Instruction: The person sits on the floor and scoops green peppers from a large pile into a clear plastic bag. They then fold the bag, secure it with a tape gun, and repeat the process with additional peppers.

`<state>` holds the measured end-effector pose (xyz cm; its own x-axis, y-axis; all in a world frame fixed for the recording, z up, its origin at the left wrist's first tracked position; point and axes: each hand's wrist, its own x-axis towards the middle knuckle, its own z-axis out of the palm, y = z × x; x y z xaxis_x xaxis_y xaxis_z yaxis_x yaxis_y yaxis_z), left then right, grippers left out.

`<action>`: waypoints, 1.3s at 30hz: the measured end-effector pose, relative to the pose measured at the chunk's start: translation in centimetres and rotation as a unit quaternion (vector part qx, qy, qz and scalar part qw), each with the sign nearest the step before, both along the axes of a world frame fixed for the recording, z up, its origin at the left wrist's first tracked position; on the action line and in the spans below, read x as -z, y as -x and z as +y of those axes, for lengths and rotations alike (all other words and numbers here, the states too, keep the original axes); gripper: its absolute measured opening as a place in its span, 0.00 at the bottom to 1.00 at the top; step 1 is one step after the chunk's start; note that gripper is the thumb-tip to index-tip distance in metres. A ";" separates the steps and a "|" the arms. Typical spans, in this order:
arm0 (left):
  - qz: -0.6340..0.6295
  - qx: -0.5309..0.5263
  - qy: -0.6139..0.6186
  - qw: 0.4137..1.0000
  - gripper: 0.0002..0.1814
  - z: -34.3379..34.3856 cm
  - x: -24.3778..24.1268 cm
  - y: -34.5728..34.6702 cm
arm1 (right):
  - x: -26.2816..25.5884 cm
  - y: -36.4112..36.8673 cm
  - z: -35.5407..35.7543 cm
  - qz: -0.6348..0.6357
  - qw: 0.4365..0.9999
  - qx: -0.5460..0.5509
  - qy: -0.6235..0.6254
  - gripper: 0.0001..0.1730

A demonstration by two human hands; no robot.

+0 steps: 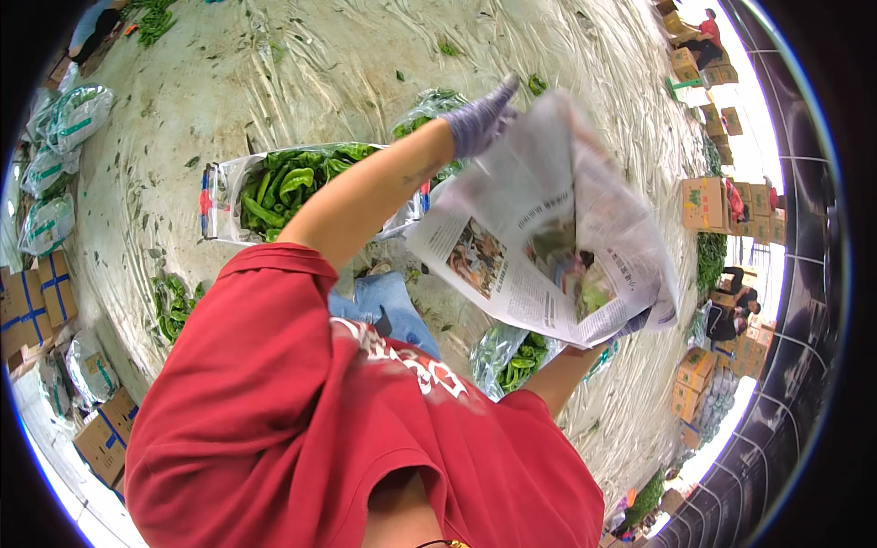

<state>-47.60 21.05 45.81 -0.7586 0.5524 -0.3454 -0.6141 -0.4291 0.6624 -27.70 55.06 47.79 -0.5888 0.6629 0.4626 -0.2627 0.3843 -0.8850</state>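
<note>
A printed newspaper sheet (521, 274) hangs spread out before me, its upper part blurred. My right hand (634, 325), in a purple-grey glove, grips its lower right edge and is partly hidden by the paper. At the sheet's upper left is my left hand (479, 123), in a similar glove; whether its fingers pinch the paper is unclear. Under my left forearm stands an open box (223, 202) with a pale lining, filled with long green peppers (281, 185). Clear plastic bags with green peppers lie beyond the box (431, 106) and below the newspaper (488, 349).
Loose peppers (171, 305) and leaves lie on the plastic-covered floor (329, 61). Filled bags (79, 113) and taped cartons (31, 308) line the left side. More cartons (706, 205) stand at the right, with several people (733, 312) seated among them. My jeans-clad leg (390, 301) is near the box.
</note>
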 end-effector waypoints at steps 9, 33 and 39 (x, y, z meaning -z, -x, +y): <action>0.033 0.101 -0.046 0.993 0.39 -8.5 2.7 -3.0 | -3.8 -1.9 -5.6 -0.072 0.995 -0.016 -0.065 0.23; 0.083 -0.138 0.205 0.965 0.18 -13.4 2.4 -22.1 | 21.6 -6.2 15.2 -0.508 0.672 0.039 -0.537 0.23; 0.198 0.094 0.204 0.954 0.15 -9.8 -0.5 -21.5 | -2.6 1.0 -18.1 -0.426 0.752 -0.480 -0.152 0.49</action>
<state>-26.12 11.27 46.31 -0.7749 0.5721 -0.2689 -0.3225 0.0080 0.9465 -28.68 36.99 50.39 -0.8974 -0.3159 -0.3081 0.0636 0.5984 -0.7987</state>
